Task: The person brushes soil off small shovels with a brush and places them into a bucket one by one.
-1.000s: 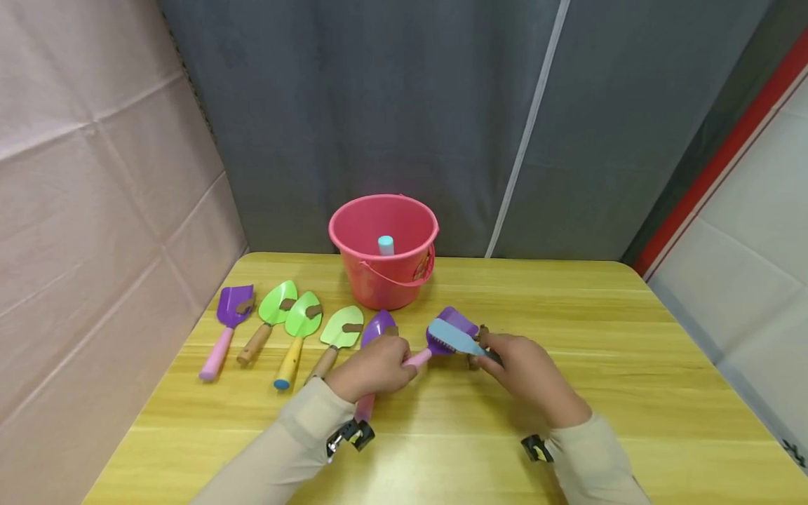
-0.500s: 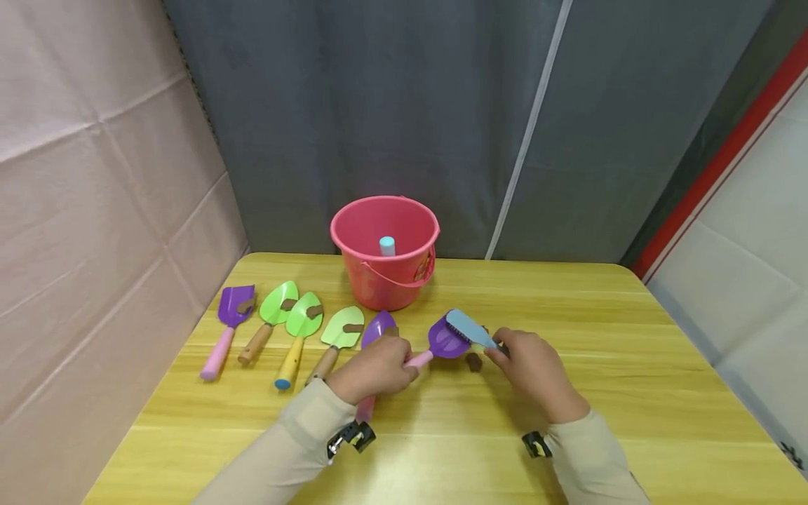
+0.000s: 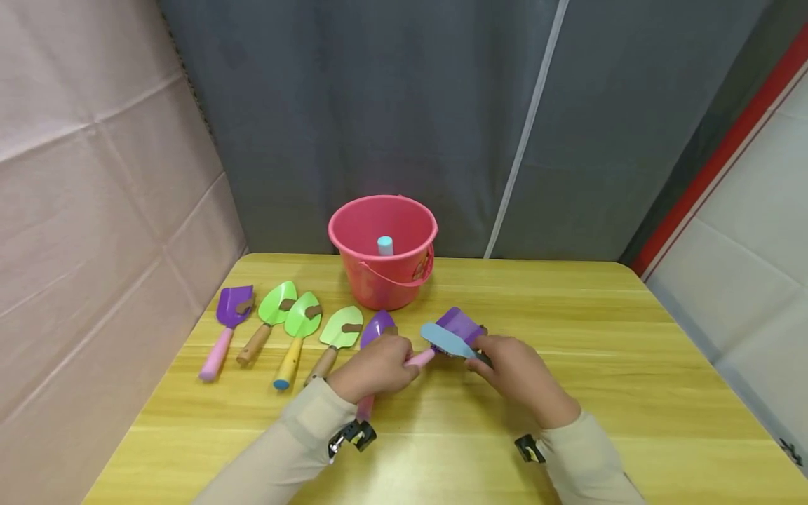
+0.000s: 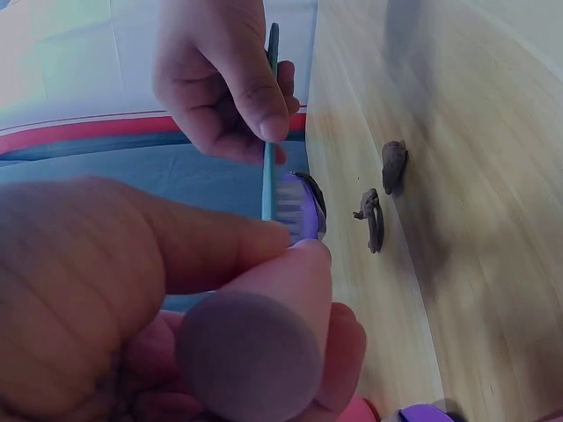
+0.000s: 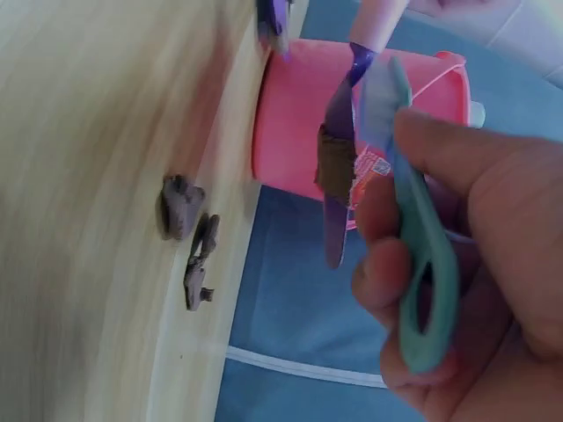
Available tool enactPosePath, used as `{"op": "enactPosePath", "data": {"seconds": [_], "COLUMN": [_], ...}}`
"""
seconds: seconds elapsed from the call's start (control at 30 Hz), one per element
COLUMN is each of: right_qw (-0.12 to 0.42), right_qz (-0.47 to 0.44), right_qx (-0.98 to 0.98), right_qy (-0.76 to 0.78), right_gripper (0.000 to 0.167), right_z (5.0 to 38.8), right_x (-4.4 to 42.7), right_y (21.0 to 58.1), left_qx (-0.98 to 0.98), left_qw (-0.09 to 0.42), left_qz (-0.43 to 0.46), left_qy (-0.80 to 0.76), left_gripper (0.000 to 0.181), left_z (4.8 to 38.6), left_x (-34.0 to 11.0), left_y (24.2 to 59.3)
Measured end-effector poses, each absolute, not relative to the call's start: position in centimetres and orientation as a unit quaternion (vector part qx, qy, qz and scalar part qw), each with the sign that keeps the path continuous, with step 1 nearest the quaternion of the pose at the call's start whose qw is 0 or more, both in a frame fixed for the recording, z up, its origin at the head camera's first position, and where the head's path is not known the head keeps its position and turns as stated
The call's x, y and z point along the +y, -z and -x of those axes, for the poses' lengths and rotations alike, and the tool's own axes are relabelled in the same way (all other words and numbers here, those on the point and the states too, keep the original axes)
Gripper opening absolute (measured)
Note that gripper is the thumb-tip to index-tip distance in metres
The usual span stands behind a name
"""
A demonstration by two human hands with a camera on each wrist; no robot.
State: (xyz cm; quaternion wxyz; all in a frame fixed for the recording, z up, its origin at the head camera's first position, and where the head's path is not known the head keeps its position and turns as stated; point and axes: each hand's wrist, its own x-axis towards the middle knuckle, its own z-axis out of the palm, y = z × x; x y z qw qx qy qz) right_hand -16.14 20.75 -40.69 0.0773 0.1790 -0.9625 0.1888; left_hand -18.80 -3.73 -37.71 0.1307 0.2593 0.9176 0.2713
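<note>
My left hand (image 3: 379, 365) grips the pink handle (image 4: 299, 272) of a toy shovel whose purple blade (image 3: 459, 324) is held above the table. My right hand (image 3: 524, 375) holds a light blue brush (image 3: 447, 339) over the blade, close to where it meets the handle. In the left wrist view, the brush's bristles (image 4: 288, 200) face the blade and seem to touch it. A brown lump (image 5: 336, 165) clings to one face of the blade in the right wrist view. Two brown pieces, one rounded (image 5: 182, 207) and one twig-like (image 5: 201, 265), lie on the table below.
A pink bucket (image 3: 379, 284) with a light blue object (image 3: 385, 245) inside stands behind the hands. Several toy shovels lie to the left, among them a purple one (image 3: 230, 306) and a green one (image 3: 303, 315), with brown pieces on their blades.
The brush has gone out toward the blade's tip and come back toward the handle. The shovel's blade has tilted over and back, while my left hand stays nearly in place.
</note>
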Motion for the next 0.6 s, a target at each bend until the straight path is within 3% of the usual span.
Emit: {"op": "enactPosePath", "data": {"seconds": [0.4, 0.6], "right_qw": [0.129, 0.107], "right_qz": [-0.067, -0.118], "right_qx": [-0.972, -0.967], "right_qy": [-0.187, -0.201], "right_gripper": [0.017, 0.017], "right_z": [16.7, 16.3], "right_x": [22.2, 21.1], "right_y": [40.9, 40.6], "left_qx": [0.919, 0.919], "left_qw": [0.148, 0.145], "left_qz": [-0.237, -0.237], "left_qy": [-0.279, -0.28], "left_gripper": [0.018, 0.017], "left_z": [18.8, 18.9], "left_x": [-3.6, -3.6], "left_y": [38.1, 38.2]}}
